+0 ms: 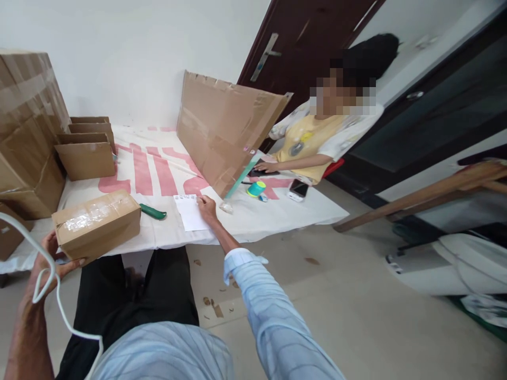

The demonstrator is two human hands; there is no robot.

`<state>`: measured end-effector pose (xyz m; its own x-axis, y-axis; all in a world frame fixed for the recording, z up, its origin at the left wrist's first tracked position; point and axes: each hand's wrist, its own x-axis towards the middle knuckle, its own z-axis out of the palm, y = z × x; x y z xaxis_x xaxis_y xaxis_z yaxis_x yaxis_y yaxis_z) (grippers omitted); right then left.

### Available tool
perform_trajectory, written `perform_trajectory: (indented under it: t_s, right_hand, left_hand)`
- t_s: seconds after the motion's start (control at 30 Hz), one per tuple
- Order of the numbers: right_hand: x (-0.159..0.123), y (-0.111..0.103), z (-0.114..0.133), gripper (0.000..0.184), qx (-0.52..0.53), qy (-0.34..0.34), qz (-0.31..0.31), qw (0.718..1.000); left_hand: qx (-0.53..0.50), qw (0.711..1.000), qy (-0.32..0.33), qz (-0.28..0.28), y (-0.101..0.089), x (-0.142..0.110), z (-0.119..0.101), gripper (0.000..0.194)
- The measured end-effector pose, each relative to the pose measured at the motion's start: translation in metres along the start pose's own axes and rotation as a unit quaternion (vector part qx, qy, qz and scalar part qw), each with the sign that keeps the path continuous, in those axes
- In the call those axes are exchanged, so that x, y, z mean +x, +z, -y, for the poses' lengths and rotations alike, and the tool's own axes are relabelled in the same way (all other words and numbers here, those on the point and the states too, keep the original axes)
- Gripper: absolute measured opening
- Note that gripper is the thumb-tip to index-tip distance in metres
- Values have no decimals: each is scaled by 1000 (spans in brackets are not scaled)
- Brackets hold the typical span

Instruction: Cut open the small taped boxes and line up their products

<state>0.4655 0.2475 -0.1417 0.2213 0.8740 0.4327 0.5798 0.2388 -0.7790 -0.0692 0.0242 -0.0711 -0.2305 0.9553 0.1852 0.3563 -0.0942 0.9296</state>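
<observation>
The taped box (pixel 103 229) sits between thumb and fingers of the left hand (pixel 63 270), probably for steadiness — while the right hand (pixel 209 212) bends its fingers narrowly at the paper (pixel 192 217), holding what, I cannot tell.

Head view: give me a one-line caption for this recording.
Left hand steadies a taped box while the right hand touches white paper.

1. Backed by a white wall (pixel 130 47) and a dark-red door (pixel 304 39) with a lever handle (pixel 264 57).
2. Floored with pale, faintly glossy tiles (pixel 336 301).
3. Furnished with a cloth-draped surface (pixel 322 208) beside the wall.
</observation>
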Motion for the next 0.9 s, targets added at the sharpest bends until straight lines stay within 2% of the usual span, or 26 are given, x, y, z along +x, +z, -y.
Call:
perform_trajectory:
  t_s: [0.17, 0.27, 0.5, 0.6, 0.77, 0.9]
  right_hand:
    - [-2, 30, 23, 21, -5, -46, 80, 996]
    - [-4, 39, 31, 20, -16, -65, 113, 991]
    - [-7, 38, 31, 24, -54, -86, 135, 986]
    - [-6, 37, 30, 25, -73, -99, 141, 982]
    - [-4, 38, 27, 24, -105, -127, 154, 974]
    - [-4, 40, 23, 24, -128, -150, 166, 966]
  left_hand:
    - [3, 1000, -9, -11, 6, -6, -17, 123]
    - [5, 1000, -3, -16, 10, -11, -25, 120]
    - [10, 1000, 11, -27, 17, -17, -28, 117]
    - [10, 1000, 1, -27, 14, -17, -22, 116]
    - [4, 1000, -29, 5, 5, -12, -11, 128]
    - [5, 1000, -19, 3, 4, -10, -7, 123]
